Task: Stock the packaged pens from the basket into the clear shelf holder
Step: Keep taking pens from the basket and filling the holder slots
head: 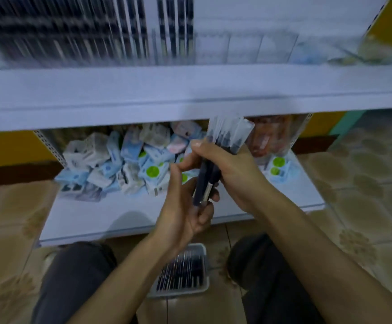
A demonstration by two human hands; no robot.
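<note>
I saw the clear holder (244, 47) on the shelf (143, 94) well above the floor basket (199, 247), and judged the sleeved pens (227, 132), gripped in the right hand (232, 169) with fingers (205, 212) of the left hand (183, 206) curled round their lower ends, might slide loose during the lift.

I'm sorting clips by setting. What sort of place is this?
Most likely a small shop, perhaps one selling stationery. It has white retail shelving, a clear shelf holder lined with packaged pens up top, and a heap of small boxed goods on the level below.
</note>
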